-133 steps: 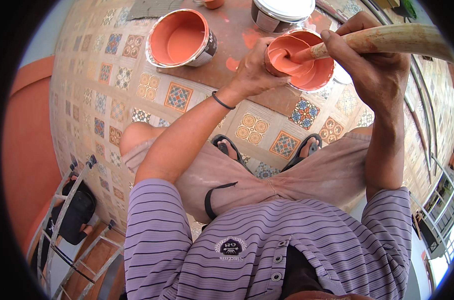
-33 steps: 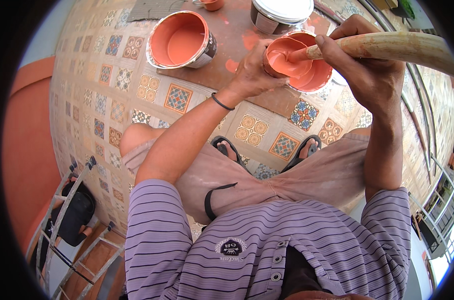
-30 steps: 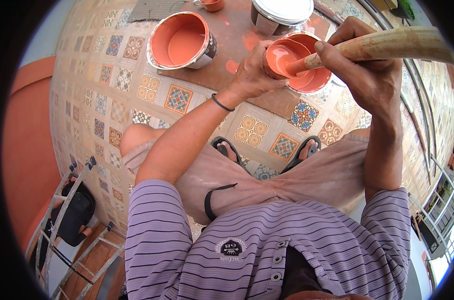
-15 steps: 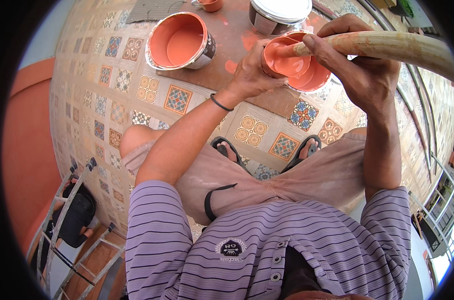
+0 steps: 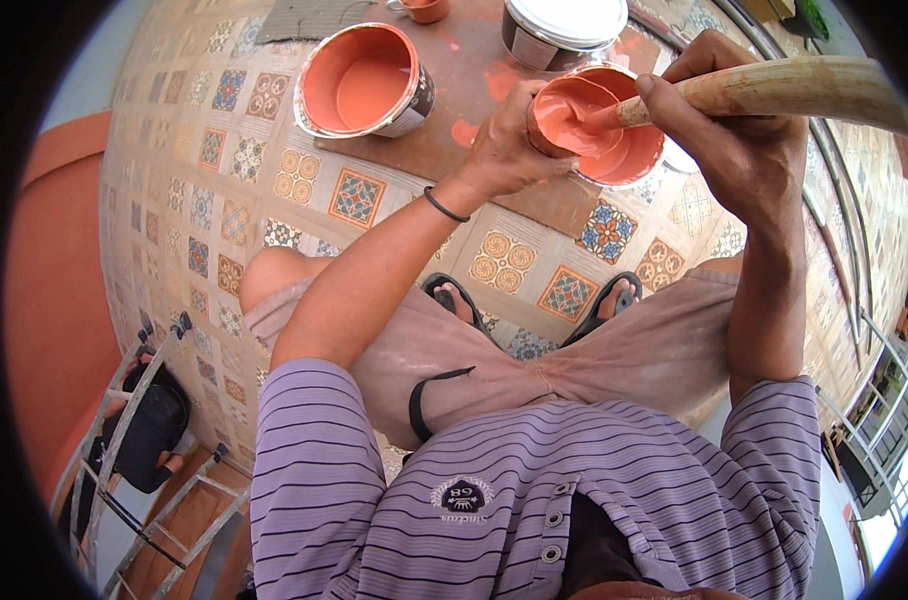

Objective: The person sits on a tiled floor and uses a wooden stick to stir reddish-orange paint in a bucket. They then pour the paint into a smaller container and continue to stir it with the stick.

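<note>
Pinching a thick, pale, curved wooden stick point(image 5: 784, 90) between thumb and fingers, the right hand point(image 5: 749, 140) guides its orange-coated end down and left, into a small round cup smeared with orange paint point(image 5: 549, 100). And here's the left hand point(image 5: 504, 140), wrapped around that cup's near left side, fingers curled against the wall, the mouth tipped toward us. Inside, glossy orange paint swirls around the stick's end, right there between the two hands!

Just behind the cup, to the right of the left hand, opens a round paint bucket with orange inner walls point(image 5: 646, 155); whether cup and bucket touch, I can't tell. Swing left of the grip, and there's a larger round bucket with a paint-streaked white rim point(image 5: 326, 75), tilted in our view, orange paint pooled inside. Beyond the hands stands a dark bucket under a white lid point(image 5: 564, 20), and farther to its left, a little orange cup point(image 5: 429, 10). Under them all lies a flat brown board splashed with orange point(image 5: 464, 60).

Closer in than the grip, a thin black band point(image 5: 444, 203) circles the left wrist. Well off to the lower left, a person in dark clothing point(image 5: 154, 440) bends behind a metal ladder point(image 5: 124, 428).
</note>
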{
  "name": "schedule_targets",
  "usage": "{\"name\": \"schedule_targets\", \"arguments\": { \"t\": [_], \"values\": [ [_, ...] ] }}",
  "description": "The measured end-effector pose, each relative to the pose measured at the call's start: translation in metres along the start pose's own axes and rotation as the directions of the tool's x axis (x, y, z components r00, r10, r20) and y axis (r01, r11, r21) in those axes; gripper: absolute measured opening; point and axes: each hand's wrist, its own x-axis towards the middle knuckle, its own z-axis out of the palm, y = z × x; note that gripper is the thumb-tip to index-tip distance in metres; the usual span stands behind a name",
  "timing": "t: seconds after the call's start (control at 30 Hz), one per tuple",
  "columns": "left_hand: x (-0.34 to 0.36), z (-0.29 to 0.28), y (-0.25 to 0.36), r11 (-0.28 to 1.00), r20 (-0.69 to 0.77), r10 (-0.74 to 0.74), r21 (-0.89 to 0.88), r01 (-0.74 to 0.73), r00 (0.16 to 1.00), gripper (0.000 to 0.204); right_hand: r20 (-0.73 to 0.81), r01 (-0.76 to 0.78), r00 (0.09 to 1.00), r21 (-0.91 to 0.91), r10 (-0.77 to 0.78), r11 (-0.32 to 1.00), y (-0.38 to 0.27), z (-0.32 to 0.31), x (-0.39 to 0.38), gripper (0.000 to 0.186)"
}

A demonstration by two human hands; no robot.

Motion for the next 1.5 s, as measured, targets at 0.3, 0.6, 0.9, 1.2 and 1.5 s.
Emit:
{"name": "schedule_targets", "arguments": {
  "t": [0.3,0.6,0.9,1.2,1.5],
  "values": [
    [0.0,0.0,0.003,0.999,-0.008,0.0,0.034,0.0,1.0,0.1,-0.057,0.071,0.996,-0.008,-0.072,0.997,-0.005,0.0,0.002,0.01],
    [0.0,0.002,-0.003,0.998,0.0,0.058,0.013,-0.058,0.998,0.095,-0.083,0.182,0.98,0.018,-0.18,0.983,0.004,0.002,0.002,0.011],
    [-0.002,0.0,-0.002,1.0,0.02,-0.018,0.003,0.018,1.0,0.095,-0.05,0.125,0.991,0.082,-0.121,0.989,0.012,-0.001,-0.001,0.011],
    [0.001,0.001,-0.007,1.0,-0.031,0.026,0.0,-0.026,0.999,0.096,-0.043,0.12,0.992,0.028,-0.118,0.992,-0.001,0.006,-0.004,0.009],
    [0.0,0.0,-0.003,0.999,0.018,0.033,0.013,-0.033,0.999,0.097,0.01,0.196,0.981,-0.046,-0.196,0.98,0.009,0.003,-0.006,0.009]
  ]
}}
